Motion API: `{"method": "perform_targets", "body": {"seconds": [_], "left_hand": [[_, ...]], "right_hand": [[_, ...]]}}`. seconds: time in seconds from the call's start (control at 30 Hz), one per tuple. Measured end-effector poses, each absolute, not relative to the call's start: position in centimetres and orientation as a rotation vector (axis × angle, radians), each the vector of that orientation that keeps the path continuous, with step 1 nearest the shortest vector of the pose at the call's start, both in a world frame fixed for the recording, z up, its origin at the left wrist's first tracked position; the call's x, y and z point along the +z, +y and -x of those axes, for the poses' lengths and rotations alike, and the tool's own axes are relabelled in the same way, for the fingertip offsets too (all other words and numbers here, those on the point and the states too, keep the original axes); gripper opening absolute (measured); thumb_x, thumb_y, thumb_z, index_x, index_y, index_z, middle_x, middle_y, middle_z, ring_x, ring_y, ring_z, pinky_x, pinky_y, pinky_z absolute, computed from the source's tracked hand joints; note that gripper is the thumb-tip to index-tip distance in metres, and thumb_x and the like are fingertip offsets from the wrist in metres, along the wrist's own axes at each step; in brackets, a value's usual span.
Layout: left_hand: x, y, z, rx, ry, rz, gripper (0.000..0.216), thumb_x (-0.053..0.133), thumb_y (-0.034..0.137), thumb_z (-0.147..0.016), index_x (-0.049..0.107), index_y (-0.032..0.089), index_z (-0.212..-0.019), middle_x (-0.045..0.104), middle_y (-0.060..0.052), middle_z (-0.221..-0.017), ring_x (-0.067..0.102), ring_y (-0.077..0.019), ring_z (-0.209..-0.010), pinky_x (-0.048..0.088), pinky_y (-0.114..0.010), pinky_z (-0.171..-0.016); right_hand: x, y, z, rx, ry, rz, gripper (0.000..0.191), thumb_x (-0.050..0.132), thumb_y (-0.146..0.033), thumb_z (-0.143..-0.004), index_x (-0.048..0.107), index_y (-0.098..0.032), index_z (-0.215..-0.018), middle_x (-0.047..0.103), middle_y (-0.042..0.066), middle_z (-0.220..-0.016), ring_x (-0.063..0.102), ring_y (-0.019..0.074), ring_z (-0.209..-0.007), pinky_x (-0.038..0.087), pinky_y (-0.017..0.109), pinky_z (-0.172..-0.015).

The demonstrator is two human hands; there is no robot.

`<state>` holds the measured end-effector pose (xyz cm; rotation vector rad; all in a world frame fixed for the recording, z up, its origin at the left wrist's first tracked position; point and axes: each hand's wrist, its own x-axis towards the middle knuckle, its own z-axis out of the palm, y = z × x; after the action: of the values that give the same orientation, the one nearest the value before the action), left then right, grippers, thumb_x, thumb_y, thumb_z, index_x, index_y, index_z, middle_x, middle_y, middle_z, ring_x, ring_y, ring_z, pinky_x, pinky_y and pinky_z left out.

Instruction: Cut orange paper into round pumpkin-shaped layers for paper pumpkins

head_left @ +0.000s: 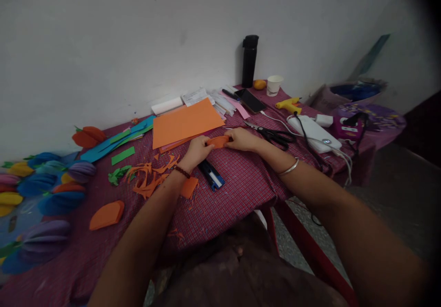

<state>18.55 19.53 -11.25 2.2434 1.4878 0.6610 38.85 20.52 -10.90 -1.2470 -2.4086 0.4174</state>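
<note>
Pale wall (193, 31) at back, full width. In front, table w/ red-checked cloth (244, 192). At L edge, cluster of multicol. layered paper ornaments (62, 201), w/ green tops on some. Mid-back, stack of orange paper sheets (188, 121), w/ pink edge underneath. L of stack, blue paper strips (110, 144) w/ green ones on top. R end of table: white rectangular device (315, 134) w/ cables over it. Against wall, black flask (250, 63), upright.

Left hand (200, 152): closed in pinch on L end of orange paper piece (218, 142); beaded bracelet (182, 172) at wrist. Right hand (241, 139): same pinch, on R end; silver bangle (289, 167) on forearm. Piece thus b/w both hands, approx. table ctr, just in front of orange stack; layer count, can't tell.

Black-handled scissors (274, 135) R of right hand. Behind, black smartphone (251, 100), flat; yellow glue gun (289, 105) to its R. Blue-and-black stapler (211, 176) just on near side of left hand. Orange paper scraps (148, 178) L of left wrist. Front L, rounded orange cutouts (106, 215), stacked. Paper cup (274, 86) R of flask. Green paper rectangle (123, 156) + crumpled green scraps (120, 175) near orange scraps. Orange paper square (189, 187) beside left forearm. Black pen (230, 94) L of phone.
</note>
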Motion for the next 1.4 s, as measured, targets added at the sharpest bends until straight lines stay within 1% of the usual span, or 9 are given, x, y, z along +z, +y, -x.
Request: {"method": "perform_targets", "body": {"seconds": [0.2,0.47,0.67,0.73,0.8,0.93,1.03,1.23,1.4], "left_hand": [[-11.5,19.5,-18.6,0.600,1.526,-2.253,0.010,0.058,0.015,-0.075,0.066,0.012,-0.070,0.058,0.000,-0.062,0.046,-0.0128,-0.058,0.032,-0.025,-0.057],[-11.8,19.7,-18.5,0.599,1.521,-2.251,0.009,0.060,0.014,-0.074,0.068,0.011,-0.076,0.062,-0.003,-0.069,0.049,-0.0138,-0.061,0.033,-0.026,-0.059],[-11.9,19.5,-18.7,0.696,1.493,-2.129,0.010,0.061,0.021,-0.072,0.062,0.013,-0.065,0.054,0.001,-0.061,0.043,-0.0113,-0.055,0.030,-0.024,-0.053],[-11.3,19.1,-18.8,0.783,1.420,-1.966,0.018,0.058,0.027,-0.075,0.058,0.014,-0.063,0.050,0.002,-0.058,0.040,-0.0098,-0.052,0.028,-0.023,-0.050],[-10.4,18.8,-19.0,0.857,1.306,-1.709,0.021,0.056,0.031,-0.076,0.056,0.015,-0.064,0.047,0.003,-0.055,0.038,-0.0082,-0.047,0.026,-0.022,-0.046],[-8.4,18.2,-19.0,0.901,1.100,-1.319,0.024,0.067,0.031,-0.065,0.049,0.016,-0.058,0.042,0.005,-0.050,0.033,-0.0058,-0.040,0.021,-0.021,-0.039],[-7.3,17.8,-18.8,0.902,1.024,-1.294,0.027,0.072,0.031,-0.062,0.050,0.015,-0.056,0.042,0.005,-0.049,0.033,-0.0048,-0.040,0.020,-0.020,-0.039],[-5.8,16.9,-18.4,0.904,0.882,-1.415,0.029,0.073,0.036,-0.068,0.058,0.013,-0.059,0.047,0.004,-0.052,0.035,-0.0046,-0.044,0.023,-0.020,-0.042],[-4.8,16.2,-18.5,0.966,0.803,-1.506,0.031,0.073,0.037,-0.071,0.059,0.014,-0.056,0.045,0.005,-0.049,0.035,-0.0051,-0.045,0.027,-0.019,-0.044]], "right_hand": [[-10.6,20.3,-38.9,0.426,-2.367,1.192,0.020,0.060,-0.032,-0.081,0.063,-0.013,-0.085,0.062,0.002,-0.073,0.049,0.0127,-0.061,0.028,0.023,-0.056],[-11.1,21.0,-38.8,0.410,-2.342,1.233,0.011,0.058,-0.021,-0.079,0.065,-0.014,-0.075,0.059,0.000,-0.067,0.046,0.0115,-0.060,0.027,0.024,-0.057],[-10.9,21.0,-38.8,0.498,-2.316,1.288,0.008,0.061,-0.019,-0.074,0.065,-0.013,-0.073,0.058,0.000,-0.066,0.043,0.0113,-0.058,0.025,0.025,-0.056],[-10.7,21.0,-38.9,0.610,-2.276,1.276,0.010,0.060,-0.021,-0.075,0.064,-0.012,-0.075,0.058,0.000,-0.065,0.042,0.0105,-0.055,0.026,0.025,-0.054],[-10.4,20.9,-39.1,0.906,-2.152,1.189,0.015,0.060,-0.027,-0.076,0.065,-0.012,-0.079,0.058,-0.001,-0.065,0.043,0.0095,-0.053,0.028,0.024,-0.052],[-9.7,20.4,-39.2,1.476,-1.728,0.929,0.022,0.069,-0.034,-0.069,0.062,-0.014,-0.074,0.056,-0.004,-0.060,0.043,0.0072,-0.050,0.030,0.021,-0.048],[-9.2,19.7,-39.1,1.584,-1.591,0.829,0.025,0.075,-0.033,-0.064,0.062,-0.014,-0.072,0.056,-0.005,-0.058,0.043,0.0058,-0.048,0.029,0.020,-0.046],[-7.9,18.3,-39.3,1.644,-1.517,0.623,0.029,0.080,-0.036,-0.065,0.064,-0.014,-0.076,0.058,-0.005,-0.063,0.044,0.0046,-0.051,0.031,0.019,-0.047],[-7.6,17.6,-39.3,1.687,-1.393,0.505,0.040,0.074,-0.053,-0.070,0.063,-0.015,-0.077,0.054,-0.004,-0.061,0.042,0.0059,-0.051,0.032,0.020,-0.046]]}}
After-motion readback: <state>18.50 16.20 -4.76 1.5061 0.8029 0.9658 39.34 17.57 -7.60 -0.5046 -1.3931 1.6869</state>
